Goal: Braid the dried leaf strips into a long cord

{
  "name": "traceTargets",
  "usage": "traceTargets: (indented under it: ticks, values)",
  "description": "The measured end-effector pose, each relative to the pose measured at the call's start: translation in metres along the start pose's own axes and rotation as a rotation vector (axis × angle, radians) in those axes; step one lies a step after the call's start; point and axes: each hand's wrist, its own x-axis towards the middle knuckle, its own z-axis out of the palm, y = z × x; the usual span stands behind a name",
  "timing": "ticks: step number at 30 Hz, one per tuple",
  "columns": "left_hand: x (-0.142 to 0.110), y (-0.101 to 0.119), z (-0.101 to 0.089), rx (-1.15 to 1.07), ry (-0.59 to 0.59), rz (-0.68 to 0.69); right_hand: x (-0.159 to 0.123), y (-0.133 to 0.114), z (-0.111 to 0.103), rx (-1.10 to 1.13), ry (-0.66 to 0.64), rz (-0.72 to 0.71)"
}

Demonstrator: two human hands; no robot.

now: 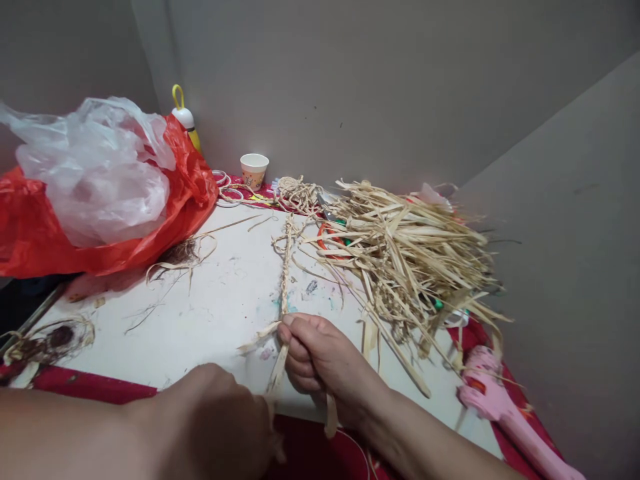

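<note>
A braided cord (285, 280) of pale dry straw or leaf runs down the white board in the middle. My right hand (320, 353) pinches its near end between thumb and fingers, the other fingers curled in. Loose flat strands come out of the braid there: one points left, and another hangs below my right hand. A pale flat strand (279, 370) stretches from the pinch to my left hand (215, 420), which is closed around it low in front. The left hand is somewhat blurred, and its fingertips are mostly hidden behind its back.
A heap of dry strips (415, 240) lies right, partly over orange-handled scissors (330, 240). A paper cup (254, 172) and coiled cord (299, 195) stand along the wall. Red and clear plastic bags (190, 193) bulge at left. A pink tool-like object (510, 407) lies front right.
</note>
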Motion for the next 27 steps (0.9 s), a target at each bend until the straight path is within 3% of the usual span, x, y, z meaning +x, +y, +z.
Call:
traceTargets:
  ticks: [2, 3, 5, 6, 10, 12, 16, 23, 27]
  values:
    - [0.002, -0.009, -0.022, -0.061, 0.006, 0.004, 0.0, -0.002, 0.0, -0.003, -0.014, -0.004]
    - [0.006, -0.016, -0.033, -0.192, 0.021, -0.065, 0.0, -0.003, 0.0, -0.006, -0.019, -0.004]
    - [0.019, -0.029, -0.047, -0.364, 0.259, -0.233, 0.0, -0.004, 0.0, -0.008, -0.027, -0.002]
    - [0.027, -0.035, -0.049, -0.482, 0.281, -0.262, 0.0, -0.004, 0.001, -0.009, -0.032, -0.005]
    - [0.055, -0.047, -0.033, -1.078, -0.07, -0.329, 0.001, -0.004, 0.0, -0.022, -0.052, -0.004]
    - [0.062, -0.048, -0.022, -1.249, -0.199, -0.332, 0.002, -0.005, -0.002, -0.05, -0.049, 0.008]
    - [0.065, -0.049, -0.016, -1.165, -0.25, -0.364, 0.003, -0.007, -0.006, -0.097, -0.044, 0.03]
    - [0.062, -0.048, -0.029, -0.722, -0.137, -0.303, 0.004, -0.009, -0.011, -0.222, -0.089, 0.045]
    - [0.064, -0.052, -0.03, -0.765, -0.177, -0.289, 0.004, -0.009, -0.015, -0.451, -0.072, -0.039]
